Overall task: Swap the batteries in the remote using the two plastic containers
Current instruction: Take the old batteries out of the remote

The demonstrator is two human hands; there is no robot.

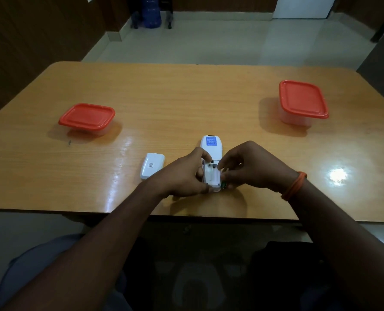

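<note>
A white remote [211, 147] lies face down near the table's front edge, its battery bay open toward me and looking bare. My left hand [182, 176] grips the remote's left side. My right hand [251, 168] rests against the right side of the bay, fingers curled around a green battery [223, 185] that peeks out at the remote's near end. The white battery cover [152, 168] lies on the table just left of my left hand. Two clear plastic containers with red lids stand shut: one at the left [86, 117], one at the far right [303, 101].
The wooden table [186, 97] has rounded far corners; its front edge runs just below my hands. A bright light reflection sits on the table to the right of my right wrist. Beyond the table is pale tiled floor.
</note>
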